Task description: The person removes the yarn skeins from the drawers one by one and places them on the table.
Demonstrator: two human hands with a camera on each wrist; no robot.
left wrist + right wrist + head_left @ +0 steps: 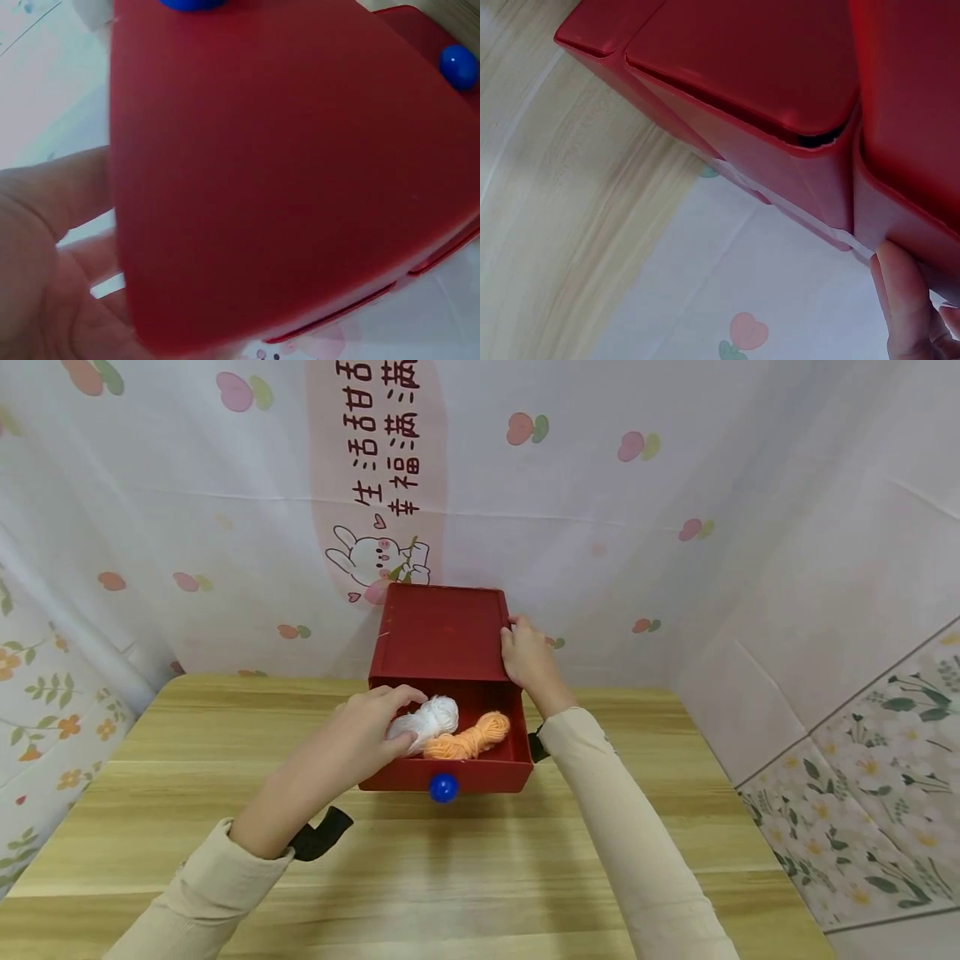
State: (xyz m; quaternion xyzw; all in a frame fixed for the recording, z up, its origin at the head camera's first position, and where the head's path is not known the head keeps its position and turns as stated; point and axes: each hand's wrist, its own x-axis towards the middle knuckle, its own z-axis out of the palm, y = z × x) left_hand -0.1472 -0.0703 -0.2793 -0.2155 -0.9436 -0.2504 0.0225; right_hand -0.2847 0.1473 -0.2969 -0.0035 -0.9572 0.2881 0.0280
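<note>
A red drawer box (pixel 442 631) stands against the curtain, its upper drawer (pixel 491 777) pulled out with a blue knob (pixel 443 788) in front. Inside lie a white yarn hank (pixel 438 714) and an orange yarn hank (pixel 465 743). My left hand (pixel 356 735) reaches over the drawer's left side, thumb and fingers spread apart about the white hank's left end. In the left wrist view the drawer front hides those fingertips. On the right, my right hand (pixel 528 656) rests against the box's upper side edge; a fingertip (pixel 896 266) touches the side wall in the right wrist view.
Beneath the box is a wood-grain table (pixel 465 885). A white curtain (pixel 570 552) with printed fruit hangs directly behind it. Lower in the stack, another drawer's blue knob (pixel 458 67) shows. Dark straps (pixel 322 835) sit at the wrists.
</note>
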